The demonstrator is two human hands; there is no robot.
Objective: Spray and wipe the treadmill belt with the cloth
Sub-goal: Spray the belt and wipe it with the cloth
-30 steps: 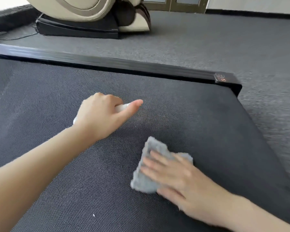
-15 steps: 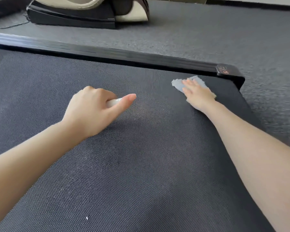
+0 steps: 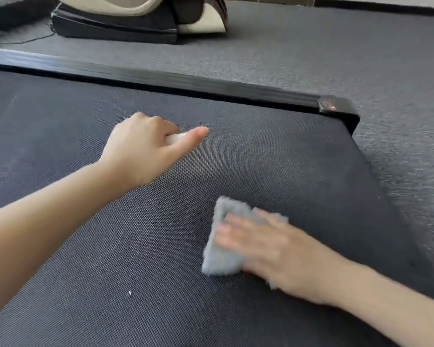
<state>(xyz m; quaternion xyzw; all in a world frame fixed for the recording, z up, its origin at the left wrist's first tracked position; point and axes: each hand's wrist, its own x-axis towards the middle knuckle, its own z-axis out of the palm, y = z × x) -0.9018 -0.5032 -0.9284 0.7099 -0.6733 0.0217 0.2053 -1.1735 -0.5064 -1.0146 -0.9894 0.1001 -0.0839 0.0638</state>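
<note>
While the left hand [image 3: 145, 151] is low over the treadmill belt [image 3: 298, 166] with its fingers curled round a small white bottle [image 3: 174, 138] (only a bit pokes out, so can't tell more) and its thumb stuck straight out, the right hand [image 3: 273, 249] lies flat, fingers straight and slightly spread, pressing on the grey cloth [image 3: 221, 256]. The cloth sits on the belt under the right hand's fingers, its fluffy edge sticking out to their left, nearer the person than the left hand and off to its right, hands well apart. Right hand and cloth are pretty blurry, and the black side rail [image 3: 186, 80] runs just beyond the left hand.
</note>
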